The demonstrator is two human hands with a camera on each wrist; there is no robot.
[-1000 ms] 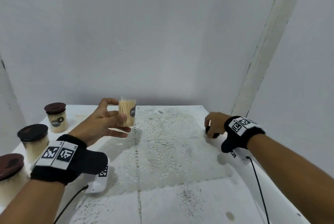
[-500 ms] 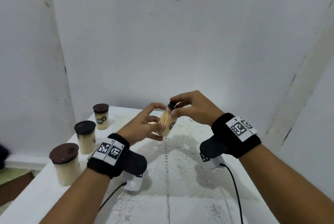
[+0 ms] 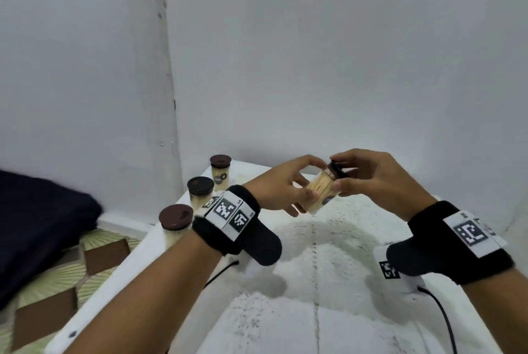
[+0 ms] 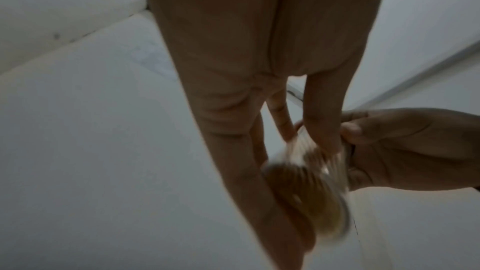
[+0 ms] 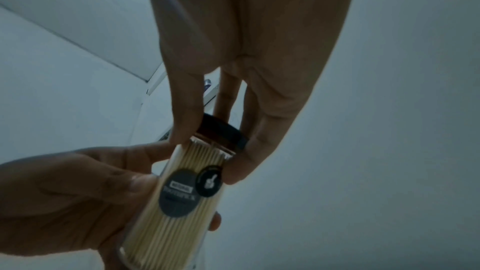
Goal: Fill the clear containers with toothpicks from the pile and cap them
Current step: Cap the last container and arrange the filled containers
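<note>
Just a second ago: holding the open jar [image 3: 321, 192] up alone in the left hand [image 3: 281, 186], with the right hand [image 3: 371, 179] well apart at the right side of the table [image 3: 314, 325], reaching for the cap [image 3: 337, 169]. Now brought together in the air over the middle of the table.

Gripping the side of the jar with the left fingers and thumb, tipped so its top leans toward the right hand. Pinching the dark cap by its rim with the right fingertips, right at the mouth of the jar. From the right wrist, sitting a bit crooked there, with a thin strip of the jar's rim showing under it. So likely not pushed all the way down yet, though hard to be sure.

Packed full of toothpicks already, so no more filling here, only closing. Looks like number four, with three closed jars [image 3: 200, 192] in a row on the left of the table.

Lots of bare table right under both hands for setting down. Best to watch the left edge, with those three jars close to it and the floor [image 3: 43, 296] below. Not much room to push forward, with the wall [image 3: 314, 96] close behind. Also black cords [image 3: 441, 313] hanging from the wrists over the table, easy to snag.
</note>
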